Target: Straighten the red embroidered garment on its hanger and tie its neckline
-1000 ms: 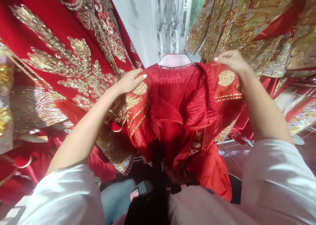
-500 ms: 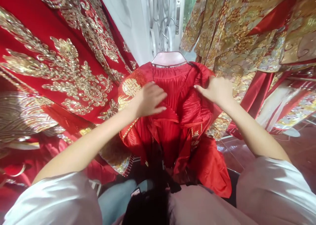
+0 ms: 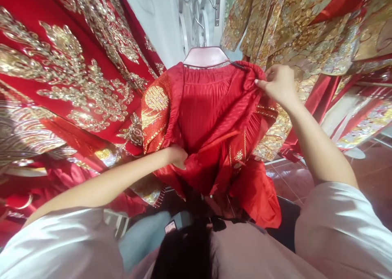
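Red jacket (image 3: 203, 91) hangs from a hanger (image 3: 206, 56) directly in front of the person; the pale hanger top sits in the neck opening. Metal hook (image 3: 199, 20) rises beside a door latch (image 3: 217, 7); cannot confirm whether it bears on that.

Right hand (image 3: 277, 83): thumb and bent fingers pinch cloth at the jacket's shoulder, right of the neck. Left hand (image 3: 179, 156): curled in against the lower front, fingertips hidden by red folds. Contact is clear; cannot tell whether it grips.

Jacket front lies uneven, with pleated red cloth showing between the two sides. Round gold emblem (image 3: 156, 98) lies flat on the left shoulder; the right shoulder is bunched at the pinch.

Step in hand, by judgement: arranging the jacket's shoulder and front while the hanger carries it. Next move probably calls for the right hand to ease the bunched cloth outward, with the left steadying the front so the neck does not slip off the hanger.

Nearby: sequinned red dress (image 3: 61, 67) at left, gold dresses (image 3: 294, 34) at right, tiled floor (image 3: 289, 177) below.
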Demonstrator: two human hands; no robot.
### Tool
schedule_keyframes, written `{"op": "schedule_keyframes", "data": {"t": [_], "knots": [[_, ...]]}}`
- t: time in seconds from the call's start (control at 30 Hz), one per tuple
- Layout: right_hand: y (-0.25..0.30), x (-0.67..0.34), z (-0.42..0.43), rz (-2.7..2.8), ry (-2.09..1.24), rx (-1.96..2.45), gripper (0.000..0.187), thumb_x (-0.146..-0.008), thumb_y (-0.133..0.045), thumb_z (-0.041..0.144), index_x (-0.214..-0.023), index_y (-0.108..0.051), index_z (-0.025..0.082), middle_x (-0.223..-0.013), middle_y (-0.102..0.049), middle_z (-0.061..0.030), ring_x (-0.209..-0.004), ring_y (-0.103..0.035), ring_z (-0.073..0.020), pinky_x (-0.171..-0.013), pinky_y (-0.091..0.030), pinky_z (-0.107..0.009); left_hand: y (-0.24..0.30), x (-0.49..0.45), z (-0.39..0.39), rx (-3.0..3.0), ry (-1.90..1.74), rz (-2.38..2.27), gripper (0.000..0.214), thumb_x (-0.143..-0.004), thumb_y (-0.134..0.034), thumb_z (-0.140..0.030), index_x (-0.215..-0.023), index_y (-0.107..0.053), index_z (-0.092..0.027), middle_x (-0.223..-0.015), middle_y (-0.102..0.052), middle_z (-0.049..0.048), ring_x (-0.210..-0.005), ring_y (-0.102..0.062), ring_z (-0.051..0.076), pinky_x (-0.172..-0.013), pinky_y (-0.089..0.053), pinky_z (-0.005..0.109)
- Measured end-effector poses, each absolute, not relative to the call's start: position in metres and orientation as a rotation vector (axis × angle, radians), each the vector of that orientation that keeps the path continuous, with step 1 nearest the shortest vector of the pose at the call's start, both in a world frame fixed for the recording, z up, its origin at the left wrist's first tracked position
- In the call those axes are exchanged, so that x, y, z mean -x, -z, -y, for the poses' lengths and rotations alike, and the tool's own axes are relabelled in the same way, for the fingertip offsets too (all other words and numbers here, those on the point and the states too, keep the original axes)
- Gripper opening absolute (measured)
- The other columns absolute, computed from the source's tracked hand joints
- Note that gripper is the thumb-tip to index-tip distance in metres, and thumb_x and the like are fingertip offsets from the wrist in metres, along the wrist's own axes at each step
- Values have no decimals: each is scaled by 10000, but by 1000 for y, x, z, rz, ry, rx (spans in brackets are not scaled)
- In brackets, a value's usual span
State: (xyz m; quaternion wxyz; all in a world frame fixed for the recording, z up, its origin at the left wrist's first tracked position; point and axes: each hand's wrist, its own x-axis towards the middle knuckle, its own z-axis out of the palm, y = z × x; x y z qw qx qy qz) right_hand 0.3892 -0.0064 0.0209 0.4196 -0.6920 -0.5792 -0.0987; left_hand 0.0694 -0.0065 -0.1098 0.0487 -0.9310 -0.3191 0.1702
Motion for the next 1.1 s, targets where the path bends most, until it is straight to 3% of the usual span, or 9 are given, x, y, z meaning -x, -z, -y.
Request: {"op": "schedule_keyframes", "data": {"t": [0.07,0.13,0.23,0.33,0.47,0.6,0.77,0.9,1.1], "knots": [[-18,-390,5,1466,347,1704,126,-697,-667,219,-741,-572,148,-733,-631,-86,-690,-574,-207,-740,-458,-379,79,-77,11,2888,-441,883,379,-742,-631,-533,-808,-735,-174,-789,-719,103,-707,-671,251,-626,-506,328],[-16,-394,4,1518,389,1654,168,-735,-636,287,-853,-602,172,-803,-654,-89,-780,-603,-250,-789,-463,-418,38,-86,11,2907,-49,766,421,-889,-435,-497,-1105,-659,-214,-1066,-683,82,-977,-630,246,-861,-478,401],[-14,-400,0,1666,439,1513,399,-771,-592,447,-1100,-586,222,-1054,-649,-106,-1047,-569,-316,-926,-423,-474,-19,-86,-4,2528,728,940,432,-909,-391,-401,-1283,-524,-230,-1285,-556,84,-1199,-488,262,-1059,-311,470],[-12,-404,-7,1825,349,1339,566,-793,-524,571,-1251,-535,238,-1294,-551,-98,-1257,-442,-325,-1049,-342,-485,-39,-72,-33,2272,998,1202,536,-866,-440,-473,-1343,-444,-228,-1328,-506,109,-1239,-439,297,-1057,-307,457],[-11,-413,-17,1876,-53,1137,551,-864,-424,576,-1256,-569,217,-1316,-550,-62,-1263,-460,-259,-1077,-333,-443,-23,-59,-66,2383,1081,1296,520,-888,-341,-556,-1256,-505,-228,-1136,-631,96,-1115,-544,283,-943,-401,406],[-17,-425,-24,1887,-295,1015,567,-745,-627,551,-1216,-609,236,-1244,-604,-36,-1159,-547,-236,-999,-424,-415,-19,-61,-77,2409,1275,1179,459,-894,-341,-537,-1048,-603,-193,-947,-668,86,-971,-583,244,-866,-420,343],[-24,-413,-29,1779,-154,1132,493,-723,-601,626,-983,-724,226,-982,-696,-41,-962,-613,-247,-851,-487,-400,-33,-63,-87,2334,1516,1259,455,-880,-320,-535,-580,-434,-211,-574,-465,29,-641,-494,189,-649,-389,328],[-41,-389,-45,1757,-8,1115,520,-764,-513,657,-945,-716,214,-966,-680,-53,-956,-593,-250,-851,-467,-388,-38,-63,-98,2282,1709,1301,483,-858,-266,-603,-545,-255,-236,-538,-324,9,-594,-373,167,-564,-301,315],[-61,-385,-69,1783,136,1201,548,-806,-373,692,-775,-628,208,-824,-587,-59,-886,-541,-224,-818,-469,-356,-35,-60,-98,2271,1774,1259,503,-859,-285,-613,-547,-230,-222,-540,-256,-11,-560,-248,137,-530,-209,296]]}}
